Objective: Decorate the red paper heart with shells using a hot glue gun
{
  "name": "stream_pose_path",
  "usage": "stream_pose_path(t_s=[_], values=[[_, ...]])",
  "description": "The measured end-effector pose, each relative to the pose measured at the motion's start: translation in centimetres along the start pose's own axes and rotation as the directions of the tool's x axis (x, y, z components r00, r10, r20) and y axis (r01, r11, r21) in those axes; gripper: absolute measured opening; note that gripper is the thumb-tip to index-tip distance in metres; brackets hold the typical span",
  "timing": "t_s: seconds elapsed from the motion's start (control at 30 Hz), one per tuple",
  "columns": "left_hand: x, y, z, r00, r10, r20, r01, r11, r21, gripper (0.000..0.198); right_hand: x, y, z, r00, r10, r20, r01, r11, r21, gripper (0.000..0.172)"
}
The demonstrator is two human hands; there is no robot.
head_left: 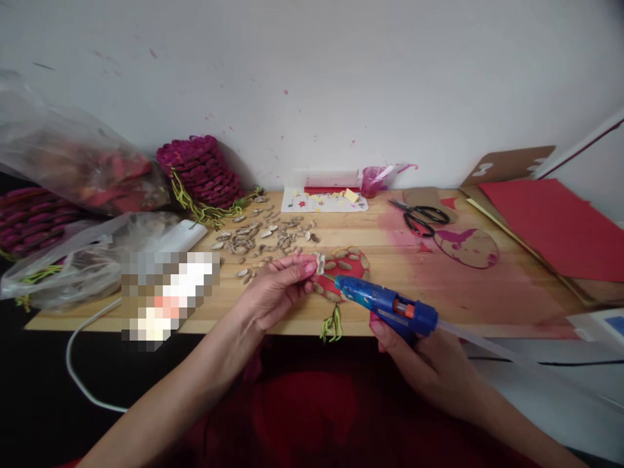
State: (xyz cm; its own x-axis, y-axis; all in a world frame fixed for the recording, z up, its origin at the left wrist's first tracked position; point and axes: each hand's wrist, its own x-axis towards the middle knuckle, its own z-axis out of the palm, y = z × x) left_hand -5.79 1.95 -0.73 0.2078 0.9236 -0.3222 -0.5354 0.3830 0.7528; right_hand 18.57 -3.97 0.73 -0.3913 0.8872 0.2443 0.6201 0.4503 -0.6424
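Left hand (280, 285) pinches a small shell piece (320, 264) between thumb and fingers; right hand (429, 367) is wrapped round the grip of a blue glue gun (373, 299), pressure on the trigger not determinable. Step in hand, by judgement, is putting glue on the shell piece; whether the nozzle touches it cannot be told. Next move appears to call for a steady nozzle, fingertips kept off the hot end, and the glued face turned without smearing. Just beneath and beyond the fingers lies a red disc (358, 265), shells set round its rim; positions follow with it as clock centre. Green tassel (332, 324) hangs at 6 o'clock by the front edge of the table (375, 224), leaving little margin there. Glue stick (487, 346) trails from the gun toward 4 o'clock, past that edge, and may catch. Loose shells (241, 242) crowd 10 o'clock, near the left hand. Starred sheet (297, 205) lies between 11 and 12, pink cup (372, 183) at 1, scissors (422, 221) at 2, painted oval (480, 250) near 3. Best working room: stained wood between 3 and 4, short of the oval.
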Motion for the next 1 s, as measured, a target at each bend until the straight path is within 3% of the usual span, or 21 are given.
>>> stream_pose_path(t_s=[0.17, 0.27, 0.37, 0.5, 0.6, 0.7, 0.87, 1.0], values=[[0.3, 0.6, -0.1, 0.999, 0.040, -0.037, -0.039, 0.998, 0.041, 0.024, 0.2, 0.6, 0.0, 0.996, 0.085, -0.011, -0.085, 0.995, 0.056, 0.027], [0.7, 1.5, -0.4, 0.993, 0.114, -0.020, -0.109, 0.976, 0.189, 0.023, 0.7, 1.6, 0.2, 0.969, 0.247, -0.026, -0.239, 0.955, 0.177, 0.036], [1.2, 2.3, -0.7, 0.982, 0.184, 0.053, -0.189, 0.893, 0.409, 0.022, 1.6, 2.8, 0.6, 0.925, 0.377, -0.035, -0.341, 0.869, 0.359, 0.039], [1.9, 2.8, -0.9, 0.949, 0.208, 0.236, -0.315, 0.633, 0.708, 0.016, 2.9, 4.4, 1.5, 0.876, 0.481, -0.041, -0.358, 0.704, 0.613, 0.033], [2.6, 3.1, -0.8, 0.873, 0.248, 0.419, -0.484, 0.344, 0.805, 0.005, 3.7, 5.2, 2.3, 0.852, 0.522, -0.036, -0.319, 0.573, 0.755, 0.029], [3.4, 3.4, -0.9, 0.797, 0.225, 0.561, -0.592, 0.101, 0.800, 0.008, 4.4, 5.4, 2.7, 0.837, 0.546, -0.037, -0.288, 0.497, 0.819, 0.026], [4.7, 3.8, -1.3, 0.728, 0.105, 0.677, -0.664, -0.135, 0.735, 0.013, 5.2, 5.4, 3.2, 0.808, 0.588, -0.023, -0.285, 0.426, 0.859, 0.026], [5.2, 4.1, -1.0, 0.667, -0.009, 0.745, -0.712, -0.299, 0.635, 0.015, 5.2, 5.7, 3.4, 0.814, 0.581, 0.002, -0.274, 0.381, 0.883, 0.021]])
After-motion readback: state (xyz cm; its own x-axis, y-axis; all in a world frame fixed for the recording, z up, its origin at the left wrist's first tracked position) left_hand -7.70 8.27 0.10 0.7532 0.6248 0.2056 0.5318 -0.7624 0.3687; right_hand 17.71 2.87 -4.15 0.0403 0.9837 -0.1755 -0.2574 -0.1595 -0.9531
